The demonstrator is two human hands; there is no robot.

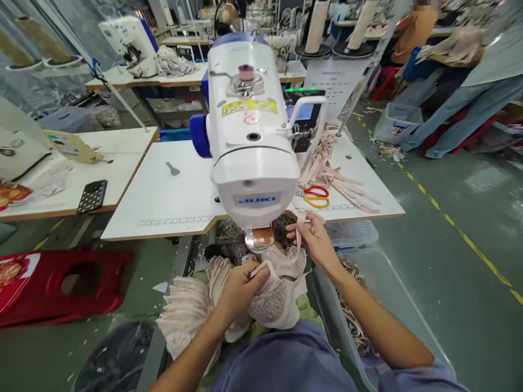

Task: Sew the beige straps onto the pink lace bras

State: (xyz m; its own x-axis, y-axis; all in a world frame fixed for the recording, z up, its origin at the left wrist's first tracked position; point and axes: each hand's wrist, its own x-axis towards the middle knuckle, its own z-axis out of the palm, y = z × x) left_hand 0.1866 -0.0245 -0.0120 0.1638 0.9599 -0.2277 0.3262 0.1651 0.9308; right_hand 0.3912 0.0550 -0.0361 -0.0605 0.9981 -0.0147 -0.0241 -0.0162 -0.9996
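In front of me stands a white sewing machine (253, 163) with its head toward me. Below its needle area, a pale pink lace bra (273, 302) lies over my lap. My left hand (243, 286) pinches the top edge of one cup between thumb and fingers. To the right, my right hand (312, 237) is closed on a pale pink strap (300, 234), holding it up near the table's front edge. The strap hangs down toward the other cup. A bunch of similar bras (190, 302) is heaped at my left forearm.
Red-and-yellow scissors (314, 196) and a pile of pink straps (327, 169) lie on the white table (171, 190). A clear plastic bin (392, 305) with trimmings stands at my right. At left are a red stool (53, 286) and a phone (92, 196). A person (474, 87) stands at the right.
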